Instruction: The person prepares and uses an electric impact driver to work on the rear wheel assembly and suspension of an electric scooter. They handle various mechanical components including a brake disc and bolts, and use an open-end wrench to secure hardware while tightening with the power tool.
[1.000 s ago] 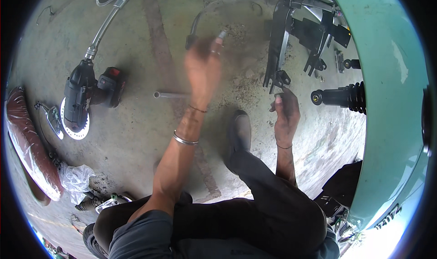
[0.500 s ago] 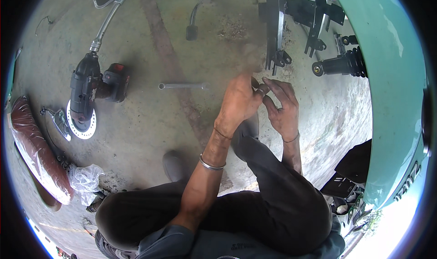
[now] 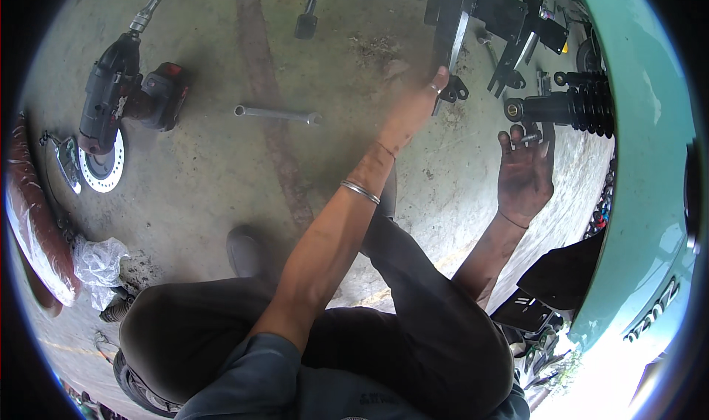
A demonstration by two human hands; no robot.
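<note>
My left hand (image 3: 415, 110) reaches forward to the lower end of a black metal frame (image 3: 452, 36), thumb against its arm. It looks closed on that arm, though its other fingers are hidden or blurred. Palm up, my right hand (image 3: 526, 175) has its fingers curled round a small grey metal piece (image 3: 529, 137) that looks like a bolt. Just above those fingertips is the eyed end of a black shock absorber (image 3: 550, 110) with a coil spring, beside the green panel (image 3: 642, 162).
A combination wrench (image 3: 279, 115) lies on the concrete floor. Left of it are a cordless impact wrench (image 3: 111, 88), a drilled brake disc (image 3: 103, 170) and a plastic-wrapped brown seat (image 3: 37, 228). A black pedal-like part (image 3: 306, 26) lies farther off.
My hands were together and have separated. The left went forward to the black frame; the right moved right with the small metal piece, below the shock absorber. The view has shifted somewhat.
</note>
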